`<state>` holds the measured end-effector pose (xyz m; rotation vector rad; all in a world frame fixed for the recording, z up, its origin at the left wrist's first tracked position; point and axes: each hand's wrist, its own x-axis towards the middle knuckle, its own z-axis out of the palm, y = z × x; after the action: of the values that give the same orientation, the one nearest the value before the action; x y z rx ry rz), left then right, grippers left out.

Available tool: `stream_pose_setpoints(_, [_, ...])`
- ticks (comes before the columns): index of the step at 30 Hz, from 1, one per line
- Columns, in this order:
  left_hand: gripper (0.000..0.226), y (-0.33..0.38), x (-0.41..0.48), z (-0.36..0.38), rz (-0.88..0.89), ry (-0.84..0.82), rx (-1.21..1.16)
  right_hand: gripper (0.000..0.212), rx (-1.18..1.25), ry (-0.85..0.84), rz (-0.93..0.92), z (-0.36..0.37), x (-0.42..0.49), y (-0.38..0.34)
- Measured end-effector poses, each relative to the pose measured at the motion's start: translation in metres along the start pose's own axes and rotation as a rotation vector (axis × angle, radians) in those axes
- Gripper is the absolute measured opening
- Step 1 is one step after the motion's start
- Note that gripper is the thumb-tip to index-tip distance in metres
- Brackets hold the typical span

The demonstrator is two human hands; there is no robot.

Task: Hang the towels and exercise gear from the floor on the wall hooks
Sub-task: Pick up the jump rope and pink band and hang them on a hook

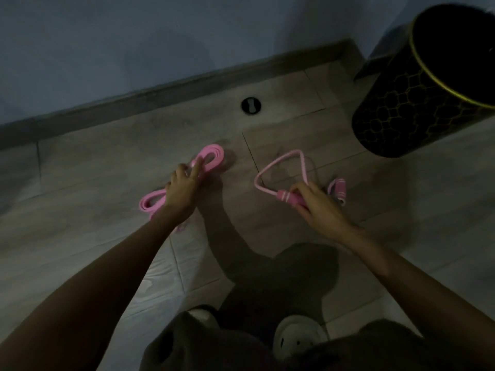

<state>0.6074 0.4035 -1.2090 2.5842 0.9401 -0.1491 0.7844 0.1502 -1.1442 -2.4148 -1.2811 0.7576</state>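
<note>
The right hand [318, 207] grips one foam handle of the pink cord exerciser [284, 195], whose loop reaches far-left of the fingers. The left hand [182, 191] curls its fingers over the middle of the flat pink rubber band [211, 156], which lies on the floor [107, 170] near-left to far-right.

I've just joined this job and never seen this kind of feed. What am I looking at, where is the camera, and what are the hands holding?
No machine here: these are a person's two bare hands, filmed by one wide-angle camera on their head, looking down at a tiled floor. The left hand grips a folded pink band near the floor. The right hand holds one handle of a pink skipping rope; the other handle sits just beyond. A black bin stands at upper right. No towels or hooks show.
</note>
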Motion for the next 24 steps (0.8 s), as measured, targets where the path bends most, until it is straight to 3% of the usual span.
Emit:
stream_pose_setpoints(2, [0.068,0.02,-0.001,-0.026,0.0,0.027,-0.095,0.025,0.033,0.065,-0.01,-0.022,0.001,-0.014])
stream_pose_setpoints(4, [0.074,0.044,0.0,-0.057,-0.021,0.102,-0.144,0.027,0.1,0.118,-0.038,-0.044,-0.002,-0.025])
stream_pose_setpoints(6, [0.066,0.069,-0.002,-0.093,0.063,0.14,-0.182,0.024,0.171,0.154,-0.047,-0.07,-0.008,-0.041])
stream_pose_setpoints(8, [0.056,0.095,-0.009,-0.136,0.132,0.077,-0.328,0.02,0.228,0.195,-0.049,-0.102,-0.018,-0.06])
stream_pose_setpoints(11, [0.075,0.127,-0.021,-0.2,0.211,0.044,-0.235,0.02,0.253,0.269,-0.047,-0.16,-0.038,-0.095])
stream_pose_setpoints(15, [0.082,0.162,-0.039,-0.279,0.119,-0.033,-0.432,0.021,0.253,0.343,-0.096,-0.245,-0.067,-0.145])
stream_pose_setpoints(17, [0.084,0.181,-0.049,-0.33,0.095,-0.011,-0.594,0.024,0.234,0.391,-0.119,-0.298,-0.083,-0.174])
stream_pose_setpoints(24, [0.088,0.253,-0.103,-0.535,0.014,0.118,-0.817,0.029,0.288,0.427,-0.186,-0.485,-0.142,-0.286])
